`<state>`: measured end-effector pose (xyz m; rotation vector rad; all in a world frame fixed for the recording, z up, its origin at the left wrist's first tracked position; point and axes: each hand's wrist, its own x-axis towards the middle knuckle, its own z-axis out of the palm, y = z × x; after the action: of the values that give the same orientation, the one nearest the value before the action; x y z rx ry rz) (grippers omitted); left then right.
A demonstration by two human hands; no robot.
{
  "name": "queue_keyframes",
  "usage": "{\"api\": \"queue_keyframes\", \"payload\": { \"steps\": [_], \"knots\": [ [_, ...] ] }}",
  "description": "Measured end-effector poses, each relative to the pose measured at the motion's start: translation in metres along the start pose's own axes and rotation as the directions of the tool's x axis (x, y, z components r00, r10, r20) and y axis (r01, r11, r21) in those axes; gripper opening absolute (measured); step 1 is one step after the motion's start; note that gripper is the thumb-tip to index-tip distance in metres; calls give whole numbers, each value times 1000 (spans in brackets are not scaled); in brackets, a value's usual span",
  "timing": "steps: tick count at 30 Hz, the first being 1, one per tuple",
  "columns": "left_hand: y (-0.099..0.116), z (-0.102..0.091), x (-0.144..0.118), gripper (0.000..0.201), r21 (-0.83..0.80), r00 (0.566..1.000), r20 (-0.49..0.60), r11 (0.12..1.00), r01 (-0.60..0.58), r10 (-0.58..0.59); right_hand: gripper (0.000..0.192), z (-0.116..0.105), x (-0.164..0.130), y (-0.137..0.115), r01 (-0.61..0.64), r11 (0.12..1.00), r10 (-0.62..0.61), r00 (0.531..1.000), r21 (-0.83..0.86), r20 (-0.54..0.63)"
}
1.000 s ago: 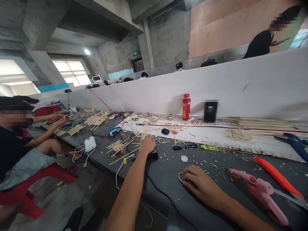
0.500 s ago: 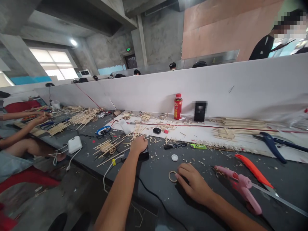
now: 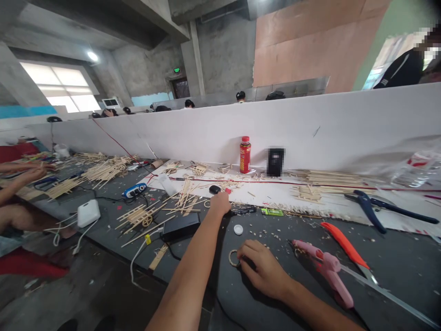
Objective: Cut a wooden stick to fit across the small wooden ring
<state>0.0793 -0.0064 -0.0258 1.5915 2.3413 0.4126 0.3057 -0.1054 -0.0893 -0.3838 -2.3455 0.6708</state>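
The left hand [image 3: 219, 203] is stretching out at mid-frame, fingers curling over a black marker [image 3: 243, 211]; whether it is gripping cannot be told. It has left the black box [image 3: 180, 226]. The right hand [image 3: 263, 271] is lying at lower centre, fingertips pinching a small ring [image 3: 233, 258] on the table [image 3: 396, 257]

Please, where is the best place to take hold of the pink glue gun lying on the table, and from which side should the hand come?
Probably the thick pink handle of the glue gun. It lies flat on the dark table, nozzle pointing left toward the right hand, handle slanting toward the near edge. Come from above and the near side, fingers across the handle, keeping clear of the nozzle tip and the orange knife behind it.
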Motion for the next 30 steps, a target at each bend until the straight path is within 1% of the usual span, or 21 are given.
{"api": "queue_keyframes", "payload": {
  "steps": [3, 7, 9, 11, 12, 14, 17, 20, 22, 23, 24, 26, 28, 30],
  "knots": [
    [0, -1, 2, 36, -53, 1000, -2, 998, 23, -23, 20, 0, 1, 0, 15, 1000, -15, 1000, -6, -4],
    [3, -11, 6, 37, -226, 999, -12, 973, 43, -47, 20, -1, 2, -1, 27, 999, -27, 1000, -17, 1],
    [7, -17, 5, 37, -350, 999, -17, 936, 37, -46, 20, -2, 2, -1, 29, 999, -29, 1000, -19, 4],
    [13, -22, -3, 37, -487, 1000, -19, 873, 13, -25, 21, -2, 2, -1, 31, 999, -31, 999, -18, 10],
    [15, -24, -10, 37, -556, 1000, -21, 831, -7, -6, 21, -3, 2, -1, 32, 999, -32, 999, -17, 12],
    [19, -26, -35, 38, -684, 998, -26, 727, -56, 53, 21, -2, 2, -1, 35, 999, -35, 999, -13, 13],
    [22, -30, -88, 34, -827, 985, -63, 544, -142, 161, 21, -2, 2, -1, 43, 999, -43, 999, 2, 13],
    [25, -39, -141, 28, -903, 962, -129, 372, -215, 243, 21, -2, 2, 0, 42, 999, -42, 999, 18, 13],
    [29, -46, -166, 31, -930, 948, -165, 279, -241, 270, 21, -3, 2, 0, 31, 999, -31, 999, 20, 10],
    [32, -49, -174, 34, -938, 945, -174, 245, -244, 277, 20, -4, 2, 0, 24, 999, -25, 1000, 21, 10],
    [33, -50, -179, 36, -945, 944, -178, 220, -243, 279, 20, -4, 2, -1, 20, 1000, -20, 1000, 21, 9],
    [34, -50, -179, 37, -952, 946, -174, 200, -233, 273, 20, -5, 3, -1, 16, 1000, -17, 1000, 23, 13],
    [29, -43, -167, 33, -951, 955, -159, 220, -215, 249, 20, -5, 3, -1, 22, 999, -22, 1000, 26, 21],
    [18, -32, -147, 28, -944, 971, -133, 274, -186, 200, 20, -4, 3, 0, 29, 999, -29, 999, 28, 28]
  ]
}}
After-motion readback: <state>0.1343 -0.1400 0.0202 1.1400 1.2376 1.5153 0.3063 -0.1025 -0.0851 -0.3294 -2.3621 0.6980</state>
